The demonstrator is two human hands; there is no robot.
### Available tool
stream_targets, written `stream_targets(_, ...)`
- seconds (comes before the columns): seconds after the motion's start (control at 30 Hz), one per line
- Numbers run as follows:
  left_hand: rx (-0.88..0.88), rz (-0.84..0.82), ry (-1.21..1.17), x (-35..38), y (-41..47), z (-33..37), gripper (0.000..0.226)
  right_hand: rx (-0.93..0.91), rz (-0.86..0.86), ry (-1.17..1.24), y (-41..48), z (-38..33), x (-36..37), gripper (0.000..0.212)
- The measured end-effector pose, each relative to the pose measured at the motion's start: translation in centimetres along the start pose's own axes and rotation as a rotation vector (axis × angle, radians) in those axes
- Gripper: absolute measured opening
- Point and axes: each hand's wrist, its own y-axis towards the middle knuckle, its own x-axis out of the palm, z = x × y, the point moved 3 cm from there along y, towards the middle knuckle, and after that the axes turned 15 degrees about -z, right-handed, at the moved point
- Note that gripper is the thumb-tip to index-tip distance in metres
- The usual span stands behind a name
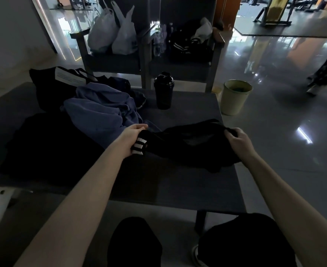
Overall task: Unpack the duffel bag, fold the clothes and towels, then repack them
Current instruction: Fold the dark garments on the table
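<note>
A black garment (pixel 189 145) with white stripes at one end lies stretched across the right half of the dark table (pixel 178 189). My left hand (pixel 131 139) grips its striped end. My right hand (pixel 237 138) pinches its far right edge near the table's corner. A crumpled blue garment (pixel 101 110) lies behind my left hand. Black cloth (pixel 49 145) is spread flat on the table's left part. A dark bag (pixel 50 87) with a white panel stands at the back left; its inside is hidden.
A black shaker bottle (pixel 163 90) stands at the table's far edge. Two chairs (pixel 178 70) behind hold white plastic bags (pixel 114 31), bottles and dark clothing. A pale green bin (pixel 235 96) sits on the glossy floor to the right. A person's legs (pixel 326 68) are at far right.
</note>
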Motion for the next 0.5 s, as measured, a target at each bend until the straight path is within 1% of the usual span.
stream_targets(0.07, -0.014, 0.029, -0.031, 0.1, -0.2, -0.4, 0.028, 0.064, -0.012, -0.211, 0.2, 0.7, 0.8, 0.041)
stream_targets(0.1, -0.034, 0.025, -0.013, 0.3, -0.5, -0.6, 0.029, 0.065, 0.021, -0.338, -0.1, 0.9, 1.2, 0.046)
stream_targets(0.13, -0.06, 0.002, 0.005, 0.7, -0.8, -0.8, 0.028, 0.023, 0.066, -0.457, -0.5, 0.7, 1.7, 0.049)
stream_targets(0.17, -0.084, -0.033, 0.007, 1.2, -1.2, -0.8, 0.027, -0.067, 0.095, -0.542, -1.0, 0.3, 2.5, 0.051)
stream_targets(0.2, -0.099, -0.068, -0.002, 1.6, -1.4, -0.7, 0.026, -0.179, 0.071, -0.572, -1.6, -0.2, 3.6, 0.052)
stream_targets(0.23, -0.102, -0.09, -0.002, 2.2, -1.6, -0.4, 0.025, -0.286, -0.014, -0.562, -2.2, -1.0, 4.9, 0.055)
stream_targets(0.3, -0.101, -0.128, 0.036, 3.2, -1.9, 0.7, 0.026, -0.44, -0.227, -0.5, -3.6, -2.9, 8.1, 0.067)
stream_targets(0.33, -0.097, -0.165, 0.069, 3.9, -2.0, 1.4, 0.026, -0.487, -0.299, -0.49, -4.0, -3.7, 9.5, 0.074)
stream_targets(0.37, -0.089, -0.207, 0.1, 4.5, -2.2, 2.2, 0.026, -0.529, -0.33, -0.47, -4.2, -4.5, 10.6, 0.076)
stream_targets(0.4, -0.075, -0.248, 0.103, 5.0, -2.4, 2.9, 0.025, -0.551, -0.325, -0.429, -4.0, -5.0, 11.3, 0.069)
stream_targets(0.43, -0.058, -0.294, 0.067, 5.4, -2.6, 3.5, 0.024, -0.564, -0.297, -0.35, -3.8, -5.6, 11.6, 0.053)
stream_targets(0.5, -0.044, -0.383, -0.023, 6.0, -3.0, 4.3, 0.025, -0.49, -0.253, -0.153, -3.2, -6.5, 11.2, 0.017)
